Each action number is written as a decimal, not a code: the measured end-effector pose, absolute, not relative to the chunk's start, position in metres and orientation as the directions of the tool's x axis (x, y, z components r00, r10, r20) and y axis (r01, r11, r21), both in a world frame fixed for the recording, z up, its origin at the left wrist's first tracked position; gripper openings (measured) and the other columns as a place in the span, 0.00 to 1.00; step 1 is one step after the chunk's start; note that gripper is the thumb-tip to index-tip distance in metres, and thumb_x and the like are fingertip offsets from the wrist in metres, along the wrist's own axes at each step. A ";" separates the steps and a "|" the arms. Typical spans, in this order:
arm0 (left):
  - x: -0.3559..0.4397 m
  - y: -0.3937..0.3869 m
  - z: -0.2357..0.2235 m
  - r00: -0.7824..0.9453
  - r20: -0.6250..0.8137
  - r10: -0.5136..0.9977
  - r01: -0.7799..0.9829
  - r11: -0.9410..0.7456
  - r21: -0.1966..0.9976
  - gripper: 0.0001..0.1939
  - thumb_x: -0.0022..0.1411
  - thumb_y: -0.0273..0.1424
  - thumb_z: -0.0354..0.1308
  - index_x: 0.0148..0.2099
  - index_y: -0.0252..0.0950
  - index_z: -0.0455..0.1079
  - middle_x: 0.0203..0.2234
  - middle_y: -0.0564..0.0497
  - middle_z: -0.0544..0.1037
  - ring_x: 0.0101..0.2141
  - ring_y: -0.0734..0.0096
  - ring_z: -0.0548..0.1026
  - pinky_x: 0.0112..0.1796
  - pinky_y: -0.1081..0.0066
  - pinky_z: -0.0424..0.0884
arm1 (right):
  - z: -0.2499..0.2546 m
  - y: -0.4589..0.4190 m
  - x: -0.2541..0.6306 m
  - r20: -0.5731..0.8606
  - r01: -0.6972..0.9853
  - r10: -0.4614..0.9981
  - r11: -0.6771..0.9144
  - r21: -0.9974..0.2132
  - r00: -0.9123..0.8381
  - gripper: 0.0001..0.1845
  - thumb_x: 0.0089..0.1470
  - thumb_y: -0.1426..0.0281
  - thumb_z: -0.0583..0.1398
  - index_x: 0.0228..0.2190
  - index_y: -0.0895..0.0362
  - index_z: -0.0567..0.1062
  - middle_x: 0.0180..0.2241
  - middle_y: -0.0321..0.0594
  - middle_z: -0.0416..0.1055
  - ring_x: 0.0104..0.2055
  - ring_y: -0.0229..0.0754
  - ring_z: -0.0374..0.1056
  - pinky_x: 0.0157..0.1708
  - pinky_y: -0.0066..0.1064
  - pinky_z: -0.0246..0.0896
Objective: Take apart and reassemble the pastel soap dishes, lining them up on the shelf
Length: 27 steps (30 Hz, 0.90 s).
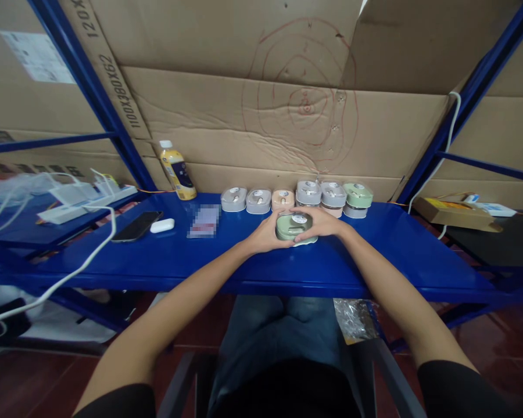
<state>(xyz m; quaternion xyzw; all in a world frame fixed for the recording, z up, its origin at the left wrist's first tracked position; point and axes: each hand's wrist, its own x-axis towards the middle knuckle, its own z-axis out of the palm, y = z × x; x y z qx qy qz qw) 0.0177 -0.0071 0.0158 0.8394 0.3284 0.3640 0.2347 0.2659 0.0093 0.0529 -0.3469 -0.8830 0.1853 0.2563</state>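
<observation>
A small rounded green box (293,230) with a clear lid and a round white sticker is near the middle of the blue table. My left hand (265,233) grips its left side, and my right hand (325,223) closes round its right side with the thumb at the front. Something thin and white (305,243) peeks out beneath it; what it is I cannot make out. Behind my hands runs a row of similar boxes: a grey box (234,200), another grey box (258,201), a peach box (283,198) and stacked ones, including a green box (358,195) on a grey one.
On the left of the blue table (157,258) are a black phone (138,227), a white earbud case (162,226), a blurred packet (204,221) and a yellow bottle (178,172). A white cable (85,261) hangs at the left. Cardboard (192,104) lines the back.
</observation>
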 end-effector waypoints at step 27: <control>0.012 0.004 0.054 -0.003 0.654 0.756 0.731 -0.445 0.517 0.47 0.55 0.42 0.70 0.70 0.32 0.54 0.62 0.32 0.70 0.63 0.43 0.70 0.61 0.51 0.68 | 0.063 0.025 0.311 0.744 0.516 0.652 0.591 -0.620 0.148 0.36 0.67 0.39 0.45 0.46 0.52 0.79 0.47 0.49 0.79 0.52 0.55 0.74 0.58 0.54 0.67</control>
